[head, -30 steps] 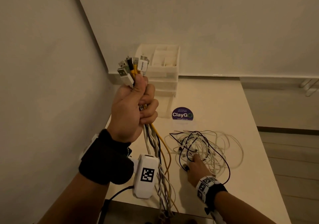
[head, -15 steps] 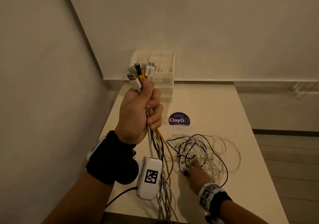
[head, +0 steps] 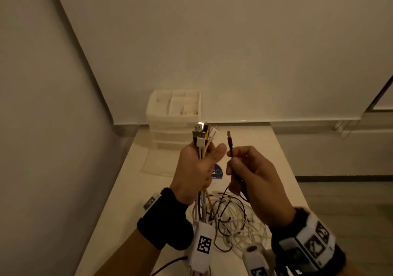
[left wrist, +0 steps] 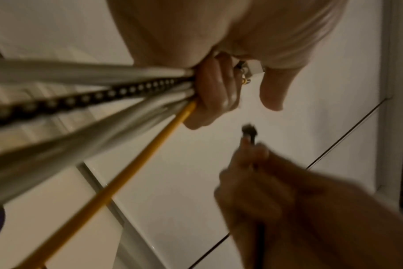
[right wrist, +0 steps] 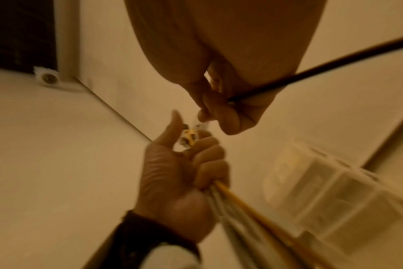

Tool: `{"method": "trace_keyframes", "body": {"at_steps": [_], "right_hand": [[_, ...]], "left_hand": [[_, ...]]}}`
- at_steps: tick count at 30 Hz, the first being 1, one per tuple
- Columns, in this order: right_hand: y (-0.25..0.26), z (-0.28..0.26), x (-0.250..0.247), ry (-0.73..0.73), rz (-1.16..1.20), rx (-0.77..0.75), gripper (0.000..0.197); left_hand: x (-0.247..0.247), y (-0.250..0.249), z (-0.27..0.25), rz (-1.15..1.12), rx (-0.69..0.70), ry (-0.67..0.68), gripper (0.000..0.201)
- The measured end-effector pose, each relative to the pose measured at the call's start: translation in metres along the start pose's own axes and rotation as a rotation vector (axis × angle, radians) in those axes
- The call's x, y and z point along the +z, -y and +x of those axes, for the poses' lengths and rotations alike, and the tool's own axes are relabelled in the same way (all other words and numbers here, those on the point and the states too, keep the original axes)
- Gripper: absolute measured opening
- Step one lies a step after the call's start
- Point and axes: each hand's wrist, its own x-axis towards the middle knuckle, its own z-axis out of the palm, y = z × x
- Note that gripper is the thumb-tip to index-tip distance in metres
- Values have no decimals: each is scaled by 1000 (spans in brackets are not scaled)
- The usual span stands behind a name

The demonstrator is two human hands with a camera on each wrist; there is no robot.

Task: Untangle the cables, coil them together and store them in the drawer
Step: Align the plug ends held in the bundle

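black cable (head: 230, 146), thin and dark, is pinched between the thumb and curled fingers of the right hand (head: 254, 178), its plug end standing upright just above the fingertips; below the hand the same cable hangs down and loops into the tangle (head: 236, 218) of white cables lying on the table (head: 276, 148). just left of that plug, the left hand (head: 195, 169) has 4 fingers wrapped round a bundle of cables (head: 203, 139), white, grey and 1 yellow, with the thumb lifted off and pointing up toward the black plug; the 2 hands are near each other but not touching. the bundle's plugs fan out above the left fist, and its cords drop below the fist toward the tangle. in the left wrist view the curled fingers (left wrist: 214, 91) clamp the cords, among them a yellow cable (left wrist: 117, 183) and a dark dotted one. taking the tangle as landmark: a white drawer unit (head: 173, 118) stands beyond it against the wall, its top tray divided into compartments; a round purple sticker (head: 217, 172) lies between the tangle and the drawer unit, partly hidden by the hands; both wrists, wearing black bands with white tagged cameras, are on the near side of the tangle
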Motion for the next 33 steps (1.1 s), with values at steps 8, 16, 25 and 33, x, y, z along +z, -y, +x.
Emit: {"method": "trace_keyframes", "body": {"at_steps": [8,16,25,33], "right_hand": [[8,-2,21,-164,-71,-56,10],[-24,-15,9,99,-478,-75,13],[-94,-27,-50,282,-619,60,40],[-72,-10,-29,46,-506,98,48]], "left_hand": [[18,4,5,59,-9,-38,25],[-9,-5,16,-61,32,-210,46],[-70,-57,11,-274,164,-292,40],[-58,-35,-7,425,137,-221,21]]}}
